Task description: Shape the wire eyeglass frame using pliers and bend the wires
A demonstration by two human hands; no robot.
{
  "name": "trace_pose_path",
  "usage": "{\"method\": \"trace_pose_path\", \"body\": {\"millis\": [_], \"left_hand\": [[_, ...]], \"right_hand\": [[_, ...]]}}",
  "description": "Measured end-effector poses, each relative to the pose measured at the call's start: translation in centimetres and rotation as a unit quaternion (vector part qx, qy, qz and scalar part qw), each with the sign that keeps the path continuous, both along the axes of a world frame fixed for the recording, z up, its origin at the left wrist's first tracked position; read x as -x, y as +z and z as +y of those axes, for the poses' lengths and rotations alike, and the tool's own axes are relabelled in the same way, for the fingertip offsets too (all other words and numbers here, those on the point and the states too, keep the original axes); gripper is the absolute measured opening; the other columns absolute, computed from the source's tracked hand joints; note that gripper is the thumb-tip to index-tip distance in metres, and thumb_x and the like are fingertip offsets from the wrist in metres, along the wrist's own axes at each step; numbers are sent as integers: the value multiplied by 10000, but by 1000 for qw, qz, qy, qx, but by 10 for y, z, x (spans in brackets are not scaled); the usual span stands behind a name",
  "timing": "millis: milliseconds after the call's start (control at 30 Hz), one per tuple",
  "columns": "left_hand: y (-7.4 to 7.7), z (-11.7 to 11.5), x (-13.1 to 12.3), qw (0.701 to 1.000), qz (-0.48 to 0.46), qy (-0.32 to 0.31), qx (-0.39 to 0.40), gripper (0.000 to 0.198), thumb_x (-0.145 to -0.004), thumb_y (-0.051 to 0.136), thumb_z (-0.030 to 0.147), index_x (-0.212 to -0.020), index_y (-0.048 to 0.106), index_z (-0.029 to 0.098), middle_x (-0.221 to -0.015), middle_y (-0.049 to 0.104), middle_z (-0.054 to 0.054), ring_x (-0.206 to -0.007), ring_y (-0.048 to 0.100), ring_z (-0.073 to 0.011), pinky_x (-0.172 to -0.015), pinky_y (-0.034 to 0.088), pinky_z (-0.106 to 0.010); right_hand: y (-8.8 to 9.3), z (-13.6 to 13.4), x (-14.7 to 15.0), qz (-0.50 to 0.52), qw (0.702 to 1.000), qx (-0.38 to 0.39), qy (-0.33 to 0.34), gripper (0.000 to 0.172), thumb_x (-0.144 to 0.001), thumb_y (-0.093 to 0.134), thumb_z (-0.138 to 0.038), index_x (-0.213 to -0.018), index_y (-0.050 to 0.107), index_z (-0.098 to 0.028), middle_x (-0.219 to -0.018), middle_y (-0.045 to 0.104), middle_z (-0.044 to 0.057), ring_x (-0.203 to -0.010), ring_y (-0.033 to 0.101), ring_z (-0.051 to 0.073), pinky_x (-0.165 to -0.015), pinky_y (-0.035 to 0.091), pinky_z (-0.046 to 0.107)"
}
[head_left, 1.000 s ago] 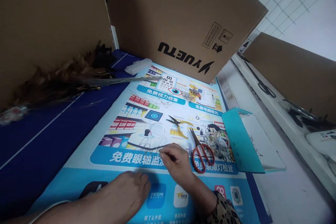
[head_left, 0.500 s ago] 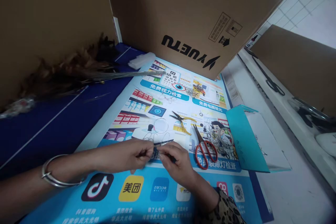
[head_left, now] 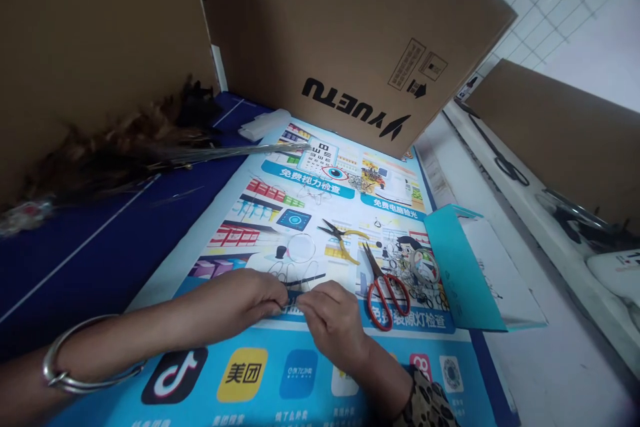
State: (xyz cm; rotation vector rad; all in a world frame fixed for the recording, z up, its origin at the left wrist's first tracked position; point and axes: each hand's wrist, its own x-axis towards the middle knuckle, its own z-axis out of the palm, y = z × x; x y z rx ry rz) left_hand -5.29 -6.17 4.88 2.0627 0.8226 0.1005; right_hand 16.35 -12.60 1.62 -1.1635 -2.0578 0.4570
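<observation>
My left hand [head_left: 260,297] is closed in a pinch, with a silver bangle [head_left: 65,380] on its wrist. Facing it, my right hand [head_left: 334,317] pinches too, its fingertips a small gap away. A thin wire [head_left: 291,307] spans that gap; the ends are hidden in the fingers. Just beyond the hands, thin looped wires and a dark strip [head_left: 311,279] lie on the printed mat. Yellow-handled pliers [head_left: 345,237] rest with jaws apart farther off. Red-handled scissors [head_left: 385,290] lie to the right of my right hand.
A pile of small metal pieces [head_left: 423,277] sits beside an open teal box [head_left: 473,280]. At left, brown feathers [head_left: 110,137] and a bundle of long wires [head_left: 240,150] lie on the blue cloth. A large cardboard box [head_left: 345,33] walls off the back.
The hands have turned slightly and drawn a little apart, and the wire between them shows more clearly. The camera view has shifted slightly. Tools stay where they lay.
</observation>
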Motion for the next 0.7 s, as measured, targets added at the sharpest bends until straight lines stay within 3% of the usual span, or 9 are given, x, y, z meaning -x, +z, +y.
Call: {"method": "trace_pose_path", "body": {"millis": [100, 233, 367, 467, 567, 633, 700], "left_hand": [[-1, -5, -3, 998, 28, 8, -50, 242, -899, 455, 175, -885, 689, 235, -903, 734, -27, -862, 665, -218, -731, 407, -264], [-3, -12, -7, 999, 4, -13, -46, 225, -871, 481, 152, -860, 690, 234, -885, 745, -19, -848, 679, -211, -706, 402, -253], [-6, -18, -10, 998, -31, -1, -55, 214, -849, 484, 141, -800, 675, 223, -814, 733, -11, -785, 677, -196, -658, 389, -241], [-11, -24, -13, 998, -46, 18, -44, 193, -856, 482, 183, -781, 656, 221, -797, 723, -9, -758, 665, -189, -645, 404, -232], [-25, -32, -17, 996, -72, 53, -8, 190, -873, 466, 254, -762, 616, 217, -762, 706, -3, -719, 645, -174, -632, 426, -216], [-41, -37, -18, 993, -96, 68, 10, 221, -881, 461, 308, -722, 583, 213, -717, 687, 1, -653, 614, -163, -587, 422, -211], [-58, -41, -18, 990, -120, 77, 6, 268, -896, 440, 351, -708, 567, 210, -695, 673, -4, -633, 599, -161, -591, 432, -218]], "right_hand": [[3, 0, 3, 71, 997, 24, -10, 134, -905, 599, -195, -920, 728, -226, -810, 723, 58, -757, 661, 172, -681, 533, 270], [14, 0, 8, 172, 979, 104, -25, 65, -825, 703, -224, -763, 719, -212, -696, 677, 25, -644, 614, 148, -597, 498, 239], [19, -2, 10, 253, 949, 189, -5, 172, -810, 738, -347, -724, 717, -200, -716, 682, 29, -666, 623, 146, -630, 505, 243], [12, -2, 11, 309, 917, 253, -14, 271, -739, 795, -439, -683, 705, -190, -671, 651, 11, -590, 583, 122, -550, 479, 219], [3, -2, 13, 382, 862, 334, -5, 345, -688, 809, -513, -680, 683, -191, -574, 590, -29, -430, 493, 81, -430, 437, 196], [-1, -2, 14, 387, 855, 344, -4, 356, -660, 824, -525, -685, 690, -196, -575, 584, -30, -422, 500, 84, -423, 450, 199], [-2, -3, 15, 371, 867, 332, -4, 353, -647, 830, -534, -678, 707, -204, -621, 596, -17, -429, 505, 85, -418, 453, 203]]}}
